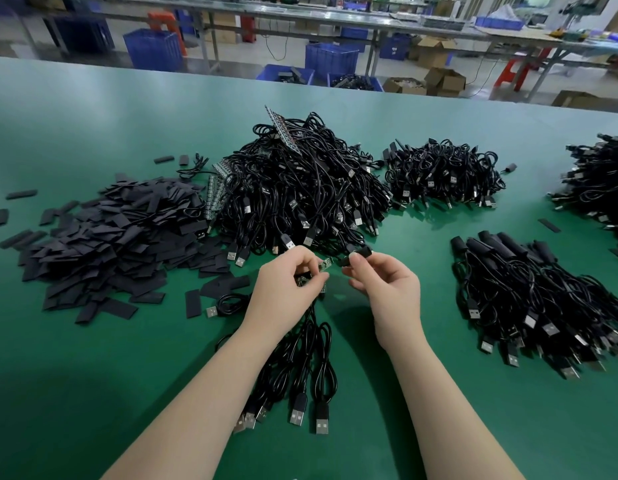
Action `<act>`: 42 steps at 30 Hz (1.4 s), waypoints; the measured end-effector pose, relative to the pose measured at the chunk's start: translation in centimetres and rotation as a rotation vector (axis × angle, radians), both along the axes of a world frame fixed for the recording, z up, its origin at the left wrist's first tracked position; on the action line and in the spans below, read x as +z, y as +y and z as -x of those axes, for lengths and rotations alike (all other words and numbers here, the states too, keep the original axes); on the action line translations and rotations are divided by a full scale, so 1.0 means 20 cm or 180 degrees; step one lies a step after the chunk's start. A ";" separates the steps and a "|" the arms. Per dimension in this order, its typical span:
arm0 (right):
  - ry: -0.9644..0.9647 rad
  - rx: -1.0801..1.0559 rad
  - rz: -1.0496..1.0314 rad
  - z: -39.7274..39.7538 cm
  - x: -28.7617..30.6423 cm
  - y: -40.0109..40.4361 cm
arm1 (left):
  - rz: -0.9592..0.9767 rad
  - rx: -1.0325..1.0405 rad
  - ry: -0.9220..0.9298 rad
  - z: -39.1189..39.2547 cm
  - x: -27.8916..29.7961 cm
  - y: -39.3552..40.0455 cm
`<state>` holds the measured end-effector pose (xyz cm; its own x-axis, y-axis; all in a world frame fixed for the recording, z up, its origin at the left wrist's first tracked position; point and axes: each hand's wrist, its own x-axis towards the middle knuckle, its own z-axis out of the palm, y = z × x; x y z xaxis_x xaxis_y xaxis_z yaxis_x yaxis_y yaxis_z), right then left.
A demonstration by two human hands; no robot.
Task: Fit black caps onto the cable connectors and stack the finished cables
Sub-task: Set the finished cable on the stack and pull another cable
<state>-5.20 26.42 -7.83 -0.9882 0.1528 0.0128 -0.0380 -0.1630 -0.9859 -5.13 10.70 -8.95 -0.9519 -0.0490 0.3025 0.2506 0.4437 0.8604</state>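
Nearest us, at six o'clock, our left hand [289, 278] pinched several bare connectors [324, 265], cables hanging; our right hand [383, 278] pinched one black cap [358, 255], not yet fitted. Beyond, at three o'clock lay the finished stack [536, 299]; at nine, loose caps [110, 237]; at twelve, uncapped cables [300, 188], uncountable.

Bare green table mat [93, 393] lies open near the left and right front edges, while the flat black cap heap [103, 244], the tall tangled black cable mound [300, 188] and the capped-cable stack [542, 299] hem the middle.
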 end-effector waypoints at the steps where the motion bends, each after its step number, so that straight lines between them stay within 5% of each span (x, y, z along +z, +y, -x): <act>1: 0.0022 -0.0006 0.0011 0.00 0.00 0.00 | -0.0051 -0.0007 -0.0071 0.00 0.00 0.00; 42: 0.0389 0.0188 -0.0446 -0.01 -0.01 -0.02 | -0.0280 -0.0271 -0.0107 0.00 0.03 0.00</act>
